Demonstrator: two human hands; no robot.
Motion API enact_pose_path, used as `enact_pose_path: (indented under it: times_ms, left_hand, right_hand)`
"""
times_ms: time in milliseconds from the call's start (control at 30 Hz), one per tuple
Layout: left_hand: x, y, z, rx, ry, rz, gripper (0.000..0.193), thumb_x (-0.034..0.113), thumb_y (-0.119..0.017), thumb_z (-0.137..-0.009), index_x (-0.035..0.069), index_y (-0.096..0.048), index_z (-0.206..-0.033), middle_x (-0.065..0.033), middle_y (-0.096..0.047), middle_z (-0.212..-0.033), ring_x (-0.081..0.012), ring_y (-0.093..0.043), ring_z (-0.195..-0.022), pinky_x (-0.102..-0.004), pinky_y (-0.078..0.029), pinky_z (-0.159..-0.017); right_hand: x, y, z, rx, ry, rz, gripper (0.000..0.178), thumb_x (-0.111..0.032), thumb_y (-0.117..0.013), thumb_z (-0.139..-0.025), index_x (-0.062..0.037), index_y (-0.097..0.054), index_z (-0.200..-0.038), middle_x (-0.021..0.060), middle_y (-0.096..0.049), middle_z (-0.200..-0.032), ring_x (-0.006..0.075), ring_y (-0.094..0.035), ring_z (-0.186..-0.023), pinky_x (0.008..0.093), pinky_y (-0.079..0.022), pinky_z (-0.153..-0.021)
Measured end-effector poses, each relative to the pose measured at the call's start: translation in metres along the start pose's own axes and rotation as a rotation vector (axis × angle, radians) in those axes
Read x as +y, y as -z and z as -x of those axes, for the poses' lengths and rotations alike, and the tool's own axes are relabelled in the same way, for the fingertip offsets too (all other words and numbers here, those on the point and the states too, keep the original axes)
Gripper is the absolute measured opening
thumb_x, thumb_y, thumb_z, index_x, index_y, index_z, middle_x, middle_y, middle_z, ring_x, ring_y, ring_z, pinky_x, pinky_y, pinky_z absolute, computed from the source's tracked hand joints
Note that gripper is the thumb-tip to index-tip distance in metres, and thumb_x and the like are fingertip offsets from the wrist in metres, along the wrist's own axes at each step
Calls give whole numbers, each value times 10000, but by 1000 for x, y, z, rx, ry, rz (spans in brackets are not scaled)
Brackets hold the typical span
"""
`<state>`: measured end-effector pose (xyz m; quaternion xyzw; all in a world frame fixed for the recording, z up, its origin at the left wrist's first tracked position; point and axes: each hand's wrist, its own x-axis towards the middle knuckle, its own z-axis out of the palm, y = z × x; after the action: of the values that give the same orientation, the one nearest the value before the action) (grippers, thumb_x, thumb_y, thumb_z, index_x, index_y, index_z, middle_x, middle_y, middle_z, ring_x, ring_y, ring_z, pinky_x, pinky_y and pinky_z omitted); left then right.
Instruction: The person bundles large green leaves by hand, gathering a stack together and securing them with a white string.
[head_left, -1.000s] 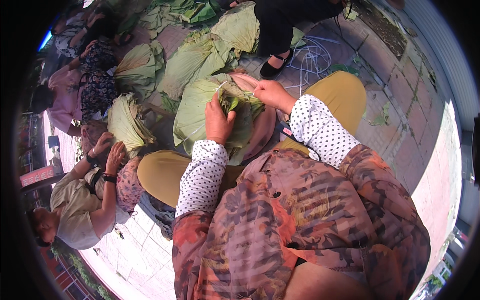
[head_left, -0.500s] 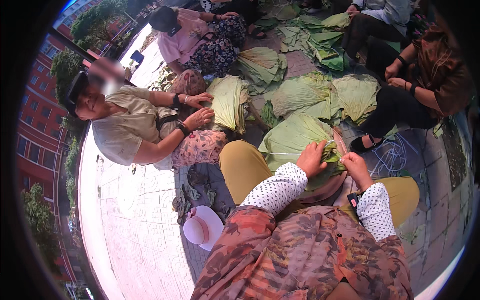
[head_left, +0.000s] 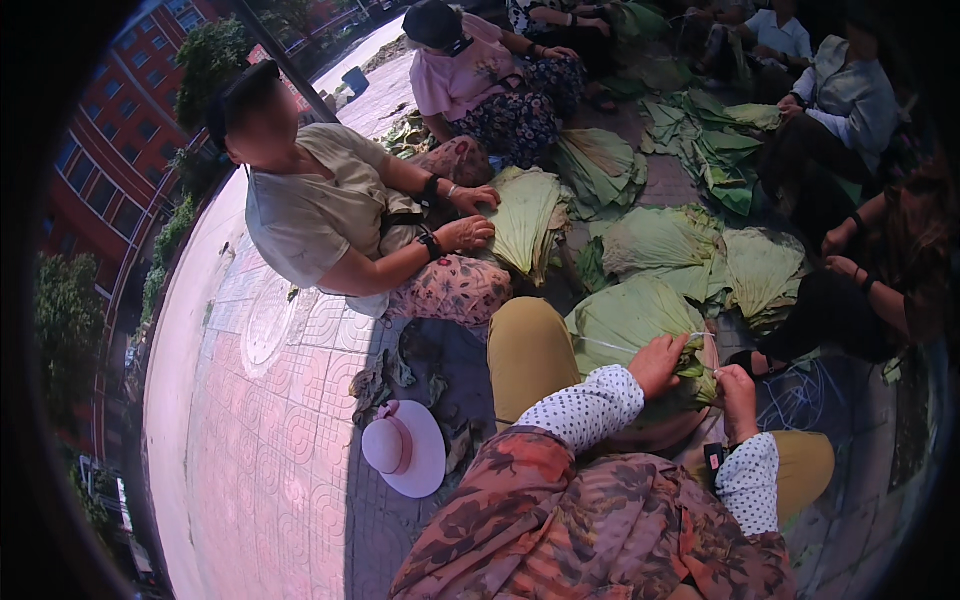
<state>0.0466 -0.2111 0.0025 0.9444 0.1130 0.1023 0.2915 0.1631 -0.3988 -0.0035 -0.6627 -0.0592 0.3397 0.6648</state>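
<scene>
A bundle of large, pale green leaves (head_left: 630, 322), possibly lotus leaves, lies between my knees. Thin white string (head_left: 608, 346) runs across it, and its far end loops at the bundle's right edge. My left hand (head_left: 660, 367) is closed around the gathered leaf ends at that edge. Just right of it, my right hand (head_left: 738, 402) pinches the white string, fingers pressed together. Under the leaves shows a pinkish, round-edged object (head_left: 655, 436), mostly covered, so its kind cannot be told.
Beyond my bundle lie more leaf stacks (head_left: 662, 240). A person (head_left: 320, 215) at left rests both hands on another stack (head_left: 525, 215). Other people sit around. Loose white string (head_left: 803, 392) lies at right, and a pink brimmed hat (head_left: 425, 450) on the paving at left.
My view has turned, shifting the scene rightward in the picture. White string now shows above my left hand at the bundle's edge. Both hands remain close together at the leaf ends.
</scene>
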Motion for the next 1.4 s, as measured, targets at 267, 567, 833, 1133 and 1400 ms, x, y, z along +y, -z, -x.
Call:
enact_pose_path:
  times_ms: [267,567,833,1133,1400]
  left_hand:
    - [-3,1,1,12,13,20,811,115,-798,-701,52,-393,-1401,-192,-537,-1124,-386,-552,-1095,-450,-488,-935]
    - [-2,4,3,-2,9,36,800,97,-801,-697,64,-406,-1392,-195,-539,-1125,-391,-553,-1099,-453,-489,-930]
    - [-5,2,2,-16,1,40,791,106,-799,-702,68,-411,-1390,-197,-544,-1111,-394,-558,-1091,-452,-489,-925]
    - [-5,4,2,-28,-9,46,798,113,-795,-704,75,-405,-1400,-195,-542,-1112,-393,-557,-1088,-449,-487,-928]
    - [-5,5,3,-34,-17,64,794,102,-785,-704,77,-413,-1405,-198,-542,-1108,-399,-559,-1086,-454,-494,-920]
  right_hand:
    - [-3,5,14,-160,141,415,97,-119,-626,-879,-47,-603,-819,-27,-577,-740,69,-504,-653,238,-430,-612]
    - [-19,-2,15,-151,8,77,70,-114,-610,-908,-88,-590,-846,-52,-512,-656,38,-429,-523,208,-317,-456]
    - [-26,-11,18,-175,-9,57,76,-125,-601,-909,-100,-572,-843,-70,-453,-629,35,-363,-507,211,-279,-460]
    - [-24,-12,15,-164,-43,-10,85,-123,-595,-929,-100,-561,-854,-72,-455,-625,31,-368,-498,204,-278,-451]
    - [-22,-14,14,-175,-36,-53,122,-185,-602,-961,-99,-575,-879,-59,-469,-641,41,-385,-509,218,-330,-451]
